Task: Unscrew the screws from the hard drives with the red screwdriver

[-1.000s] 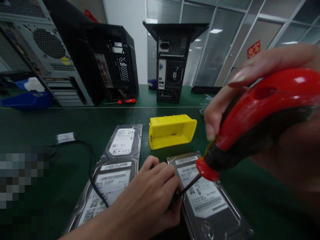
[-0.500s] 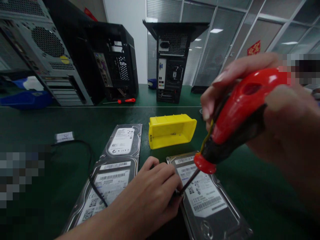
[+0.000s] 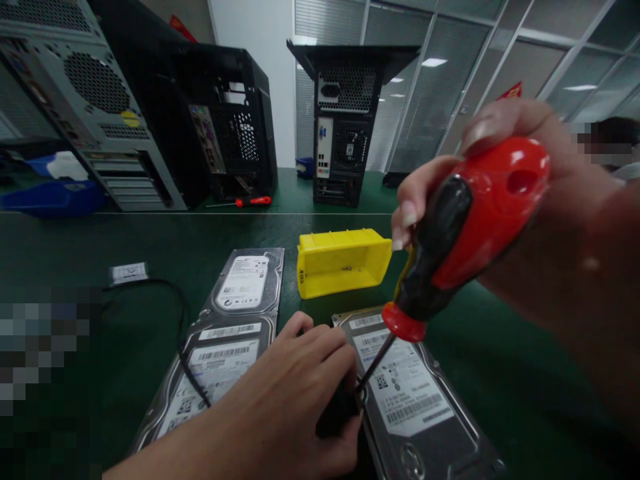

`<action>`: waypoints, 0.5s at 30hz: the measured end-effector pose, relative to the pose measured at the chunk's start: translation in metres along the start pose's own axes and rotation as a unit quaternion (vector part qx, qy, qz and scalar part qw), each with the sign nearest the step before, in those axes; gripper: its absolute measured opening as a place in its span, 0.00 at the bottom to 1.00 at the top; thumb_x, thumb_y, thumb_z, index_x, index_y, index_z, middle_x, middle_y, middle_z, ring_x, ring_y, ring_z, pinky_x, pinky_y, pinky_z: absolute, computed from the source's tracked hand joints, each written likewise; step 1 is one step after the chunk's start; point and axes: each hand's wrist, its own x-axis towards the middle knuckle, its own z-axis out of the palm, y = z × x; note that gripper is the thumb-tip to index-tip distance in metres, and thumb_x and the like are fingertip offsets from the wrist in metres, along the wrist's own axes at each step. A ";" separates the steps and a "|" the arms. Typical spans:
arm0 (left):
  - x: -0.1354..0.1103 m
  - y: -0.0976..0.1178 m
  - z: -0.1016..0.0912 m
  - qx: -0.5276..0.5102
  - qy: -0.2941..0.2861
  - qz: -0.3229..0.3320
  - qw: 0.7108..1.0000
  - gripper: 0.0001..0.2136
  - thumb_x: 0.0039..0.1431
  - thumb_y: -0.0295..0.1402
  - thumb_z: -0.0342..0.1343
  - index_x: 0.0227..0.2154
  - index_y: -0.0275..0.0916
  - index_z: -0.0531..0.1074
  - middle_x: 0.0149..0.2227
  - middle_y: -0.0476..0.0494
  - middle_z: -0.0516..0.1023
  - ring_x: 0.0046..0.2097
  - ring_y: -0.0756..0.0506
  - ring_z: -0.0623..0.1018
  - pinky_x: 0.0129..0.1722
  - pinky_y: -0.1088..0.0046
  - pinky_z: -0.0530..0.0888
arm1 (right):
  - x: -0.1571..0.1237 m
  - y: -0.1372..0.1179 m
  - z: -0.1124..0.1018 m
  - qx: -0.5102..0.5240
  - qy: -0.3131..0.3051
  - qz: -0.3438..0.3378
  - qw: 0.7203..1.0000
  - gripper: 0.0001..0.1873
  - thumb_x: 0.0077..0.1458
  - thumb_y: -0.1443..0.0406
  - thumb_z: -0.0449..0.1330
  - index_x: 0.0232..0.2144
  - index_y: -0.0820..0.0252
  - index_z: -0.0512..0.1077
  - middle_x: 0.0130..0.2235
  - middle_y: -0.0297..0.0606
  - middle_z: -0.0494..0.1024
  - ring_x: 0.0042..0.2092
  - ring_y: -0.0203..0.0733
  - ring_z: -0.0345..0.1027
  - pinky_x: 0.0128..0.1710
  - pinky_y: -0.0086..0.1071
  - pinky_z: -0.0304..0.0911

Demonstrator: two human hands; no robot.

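My right hand (image 3: 530, 180) is wrapped round a red and black screwdriver (image 3: 485, 207), tilted with its shaft pointing down and left. The shaft's tip is at the left edge of a hard drive (image 3: 405, 380) with a white label, close to my left fingertips. My left hand (image 3: 305, 387) is curled at that edge, the thumb lower than the fingers. Something dark shows between thumb and fingers; I cannot make out what it is. Left of this hand, partly under my forearm, lies a second hard drive (image 3: 225, 363), with another hard drive (image 3: 245, 280) beyond it.
A yellow bin (image 3: 345, 263) lies on its side behind the drives. A black cable (image 3: 183, 327) crosses the left drive. Computer cases (image 3: 343, 133) stand at the back, and a second screwdriver (image 3: 253, 201) lies before them. Another person (image 3: 615, 137) is at far right.
My right hand has shifted its grip, and the screwdriver handle has turned and moved slightly left. My left thumb has dropped away from the fingers, showing the dark gap. The drives have not moved.
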 end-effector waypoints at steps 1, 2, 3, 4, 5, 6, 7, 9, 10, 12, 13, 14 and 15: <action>0.000 0.000 0.000 0.002 -0.002 -0.004 1.000 0.06 0.47 0.28 0.52 0.30 0.39 0.63 0.34 0.49 0.68 0.36 0.46 0.66 0.42 0.64 0.57 | 0.000 -0.002 0.003 0.007 -0.004 0.011 1.000 0.23 0.48 0.44 0.47 0.35 0.51 0.67 0.38 0.30 0.67 0.39 0.38 0.67 0.28 0.29 0.65; 0.001 0.000 0.000 0.002 -0.004 -0.005 1.000 0.05 0.47 0.28 0.52 0.30 0.38 0.63 0.34 0.49 0.68 0.36 0.46 0.66 0.42 0.64 0.57 | 0.000 -0.004 0.005 0.016 -0.011 0.022 1.000 0.23 0.48 0.44 0.46 0.35 0.52 0.66 0.38 0.31 0.66 0.38 0.37 0.66 0.28 0.29 0.65; 0.001 0.000 0.001 0.001 -0.006 -0.007 1.000 0.05 0.48 0.28 0.52 0.30 0.38 0.63 0.34 0.48 0.68 0.36 0.45 0.66 0.41 0.64 0.58 | 0.001 -0.005 0.007 0.021 -0.017 0.032 0.999 0.24 0.48 0.44 0.46 0.36 0.53 0.66 0.38 0.32 0.65 0.37 0.36 0.65 0.28 0.30 0.65; 0.002 0.000 0.001 0.000 -0.006 -0.008 1.000 0.06 0.48 0.28 0.52 0.30 0.38 0.64 0.34 0.48 0.68 0.37 0.45 0.66 0.42 0.64 0.58 | 0.001 -0.006 0.008 0.023 -0.019 0.040 0.999 0.25 0.48 0.44 0.46 0.38 0.53 0.66 0.39 0.33 0.64 0.36 0.36 0.65 0.28 0.30 0.65; 0.002 0.000 0.002 -0.001 -0.004 -0.008 1.000 0.06 0.48 0.29 0.53 0.31 0.38 0.64 0.35 0.48 0.68 0.37 0.45 0.66 0.42 0.63 0.57 | 0.002 -0.007 0.008 0.022 -0.021 0.044 0.999 0.25 0.48 0.44 0.47 0.40 0.54 0.66 0.39 0.34 0.64 0.36 0.36 0.64 0.28 0.30 0.66; 0.002 0.000 0.002 -0.001 -0.002 -0.010 1.000 0.07 0.48 0.29 0.53 0.32 0.38 0.64 0.36 0.47 0.68 0.38 0.45 0.66 0.43 0.63 0.57 | 0.002 -0.007 0.008 0.019 -0.019 0.049 0.998 0.26 0.47 0.45 0.49 0.42 0.54 0.66 0.38 0.35 0.63 0.36 0.37 0.64 0.28 0.30 0.67; 0.002 0.000 0.003 0.001 0.000 -0.013 1.000 0.07 0.48 0.30 0.53 0.32 0.38 0.64 0.36 0.47 0.68 0.38 0.45 0.66 0.43 0.63 0.57 | 0.002 -0.007 0.007 0.019 -0.016 0.053 0.998 0.25 0.47 0.47 0.50 0.44 0.53 0.65 0.38 0.36 0.64 0.37 0.38 0.64 0.28 0.30 0.68; 0.002 -0.001 0.004 0.004 0.004 -0.015 1.000 0.08 0.48 0.30 0.54 0.32 0.38 0.64 0.37 0.47 0.69 0.38 0.44 0.67 0.43 0.63 0.58 | 0.002 -0.005 0.004 0.045 -0.027 0.060 0.997 0.24 0.48 0.51 0.52 0.46 0.53 0.63 0.38 0.36 0.67 0.37 0.38 0.66 0.29 0.29 0.71; 0.002 -0.001 0.004 0.004 0.007 -0.013 1.000 0.07 0.48 0.30 0.54 0.32 0.38 0.64 0.37 0.47 0.69 0.38 0.45 0.67 0.43 0.63 0.58 | 0.003 -0.005 0.004 0.075 -0.042 0.061 0.994 0.23 0.48 0.52 0.52 0.45 0.54 0.63 0.39 0.35 0.69 0.38 0.38 0.68 0.31 0.28 0.72; 0.002 -0.002 0.004 0.005 0.013 -0.005 1.000 0.06 0.49 0.29 0.54 0.31 0.38 0.63 0.38 0.47 0.69 0.38 0.45 0.67 0.42 0.63 0.59 | 0.002 -0.004 0.005 0.139 -0.074 0.059 0.986 0.20 0.49 0.55 0.51 0.44 0.55 0.64 0.41 0.34 0.71 0.42 0.36 0.69 0.37 0.26 0.73; 0.002 -0.002 0.004 0.005 0.017 0.000 1.000 0.06 0.50 0.29 0.54 0.31 0.38 0.63 0.38 0.47 0.70 0.39 0.45 0.68 0.42 0.64 0.59 | 0.002 -0.004 0.007 0.162 -0.083 0.054 0.982 0.19 0.50 0.55 0.51 0.43 0.55 0.65 0.43 0.33 0.72 0.44 0.35 0.69 0.39 0.24 0.72; 0.002 -0.003 0.004 0.005 0.019 0.003 1.000 0.06 0.51 0.29 0.54 0.31 0.38 0.62 0.38 0.47 0.70 0.39 0.45 0.68 0.42 0.64 0.59 | 0.001 -0.004 0.009 0.172 -0.084 0.050 0.980 0.17 0.50 0.56 0.51 0.42 0.54 0.66 0.44 0.32 0.72 0.45 0.35 0.69 0.41 0.24 0.71; 0.002 -0.003 0.004 0.006 0.020 0.004 1.000 0.05 0.52 0.29 0.53 0.31 0.38 0.62 0.39 0.47 0.70 0.39 0.45 0.68 0.42 0.64 0.60 | 0.001 -0.004 0.011 0.170 -0.076 0.045 0.981 0.16 0.50 0.56 0.51 0.41 0.52 0.66 0.45 0.31 0.72 0.46 0.35 0.69 0.42 0.25 0.71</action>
